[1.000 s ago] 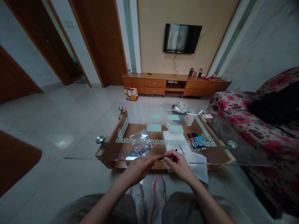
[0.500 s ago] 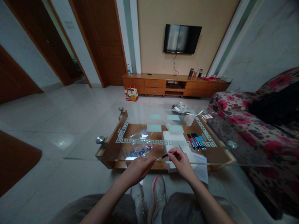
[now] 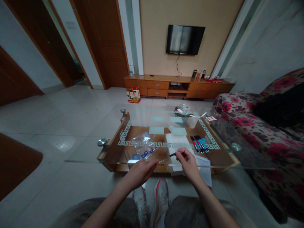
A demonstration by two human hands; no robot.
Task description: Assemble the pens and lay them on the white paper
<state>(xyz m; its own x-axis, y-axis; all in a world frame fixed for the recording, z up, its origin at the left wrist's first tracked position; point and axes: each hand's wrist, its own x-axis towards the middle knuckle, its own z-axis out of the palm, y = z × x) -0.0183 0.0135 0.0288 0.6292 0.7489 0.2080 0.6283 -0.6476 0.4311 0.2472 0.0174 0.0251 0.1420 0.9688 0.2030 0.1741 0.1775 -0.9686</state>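
My left hand (image 3: 146,167) pinches a thin pale stick (image 3: 162,161), like a pen refill, that points up and to the right. In my right hand (image 3: 187,160), thumb and fingers close on a short dark pen tube (image 3: 173,154) aimed at the stick. A small gap separates the two pieces; whether the tube is a cap or a barrel, I cannot tell. Right of my right hand, several pens (image 3: 199,144) with black, red and blue parts lie side by side on the glass table (image 3: 87,148). A clear plastic bag (image 3: 143,145) with blue marks rests beyond my left hand.
A white box (image 3: 176,171) and a paper sheet (image 3: 206,171) show near the table's front edge. Farther back are a bowl with crumpled plastic (image 3: 184,110) and a small card (image 3: 211,118). A flowered sofa (image 3: 256,126) stands on the right.
My right hand has moved right and slightly up with the dark tube, which has come apart from the pale stick. My left hand has stayed nearly still.
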